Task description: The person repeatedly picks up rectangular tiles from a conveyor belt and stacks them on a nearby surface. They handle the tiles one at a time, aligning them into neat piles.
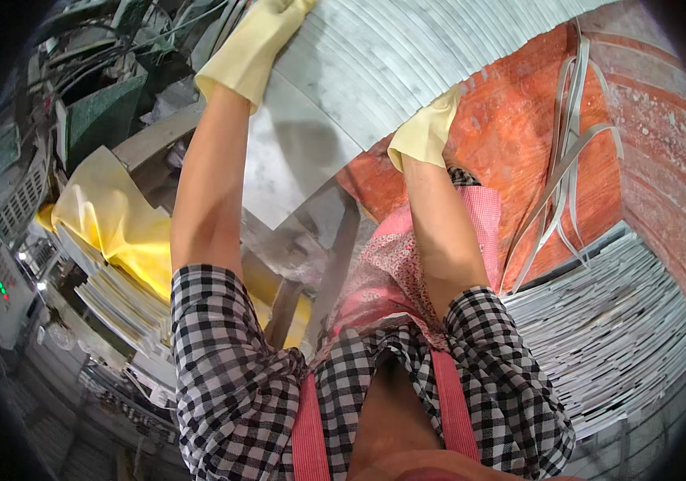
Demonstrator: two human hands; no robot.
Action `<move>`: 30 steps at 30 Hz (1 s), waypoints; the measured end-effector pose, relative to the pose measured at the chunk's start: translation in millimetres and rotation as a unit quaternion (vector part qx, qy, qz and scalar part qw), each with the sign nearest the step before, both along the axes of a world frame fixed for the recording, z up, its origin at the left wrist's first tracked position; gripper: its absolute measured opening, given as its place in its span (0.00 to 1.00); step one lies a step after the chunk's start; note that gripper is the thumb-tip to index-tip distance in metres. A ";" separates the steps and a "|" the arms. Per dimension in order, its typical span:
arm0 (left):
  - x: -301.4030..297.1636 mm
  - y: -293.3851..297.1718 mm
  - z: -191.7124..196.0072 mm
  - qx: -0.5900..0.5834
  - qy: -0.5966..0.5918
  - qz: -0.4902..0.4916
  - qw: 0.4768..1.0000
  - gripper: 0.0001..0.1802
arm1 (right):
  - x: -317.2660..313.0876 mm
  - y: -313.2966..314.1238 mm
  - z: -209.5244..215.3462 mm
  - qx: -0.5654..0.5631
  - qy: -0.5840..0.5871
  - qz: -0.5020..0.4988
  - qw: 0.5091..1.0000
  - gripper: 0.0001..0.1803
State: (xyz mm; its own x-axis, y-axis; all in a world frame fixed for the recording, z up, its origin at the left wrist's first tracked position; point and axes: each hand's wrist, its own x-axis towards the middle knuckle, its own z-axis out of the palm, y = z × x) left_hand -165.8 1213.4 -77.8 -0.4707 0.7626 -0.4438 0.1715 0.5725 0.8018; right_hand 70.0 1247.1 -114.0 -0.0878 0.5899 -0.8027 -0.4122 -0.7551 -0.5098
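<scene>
Long white-grey strips with a marble pattern (415, 48) lie side by side in a slightly fanned row at the top. My left hand (267, 36), in a pale yellow rubber glove, is at the row's left side, its fingers mostly cut off by the upper edge. On the near right side, my right hand (429, 132), gloved alike, touches the edge of the strips; its fingertips are hidden there. A flat white marble-patterned sheet (291, 172) lies under the left end of the row, with a shadow across it.
An orange-red dusty board (487, 144) lies to the right, with loose pale straps (565, 160) hanging over it. A tight stack of thin strips (607, 329) stands at lower right. Left are a yellow cloth (115, 220), more stacked strips (131, 309) and machinery with lit indicators (2, 289).
</scene>
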 end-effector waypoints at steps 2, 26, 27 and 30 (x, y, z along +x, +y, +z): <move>-1.2 -4.0 -10.1 0.045 0.022 -0.006 0.999 0.26 | -1.6 -2.2 -6.3 0.029 0.031 0.013 0.999 0.30; 306.6 -322.7 33.9 0.151 -0.059 0.504 0.849 0.18 | 451.3 -72.0 11.6 0.253 -0.415 0.633 0.603 0.21; 303.8 -320.3 49.3 0.161 -0.032 0.486 0.858 0.18 | 462.9 -80.5 22.7 0.242 -0.442 0.626 0.595 0.19; 299.3 -236.9 62.5 0.257 -0.149 0.488 0.821 0.14 | 482.8 -24.7 45.4 0.094 -0.527 0.600 0.595 0.14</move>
State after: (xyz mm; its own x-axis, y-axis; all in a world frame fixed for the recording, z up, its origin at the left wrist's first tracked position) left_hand 133.5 976.5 -15.3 -0.8976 0.2097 -0.3877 -0.4149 -0.1055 0.9037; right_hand 552.9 1222.3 -68.6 -0.0418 0.6978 -0.7151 0.9888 -0.0738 -0.1298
